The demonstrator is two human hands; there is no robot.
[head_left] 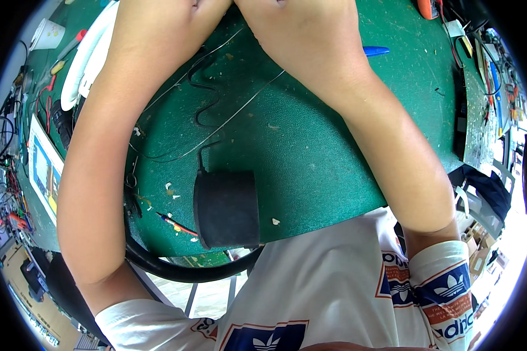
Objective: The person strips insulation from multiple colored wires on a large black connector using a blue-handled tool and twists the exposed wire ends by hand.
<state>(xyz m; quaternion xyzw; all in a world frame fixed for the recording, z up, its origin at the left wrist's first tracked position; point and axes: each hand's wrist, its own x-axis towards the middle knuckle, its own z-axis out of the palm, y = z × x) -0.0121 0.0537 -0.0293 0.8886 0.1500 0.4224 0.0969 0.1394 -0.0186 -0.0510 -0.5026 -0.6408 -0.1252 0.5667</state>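
Both forearms reach across a green work mat to the top edge of the view. My left hand and my right hand show only as far as the wrist and the back part of the hand. Their fingers lie beyond the edge, so what they hold is hidden. A thin silvery wire loops over the mat between the arms and passes under my right hand. Close to the right wrist, a blue pointed object sticks out.
A black cylinder with a wavy black cable sits near the front edge. Beside it are a red-and-blue thin tool and scissors. White curved tubing, a paper cup and a screen stand left.
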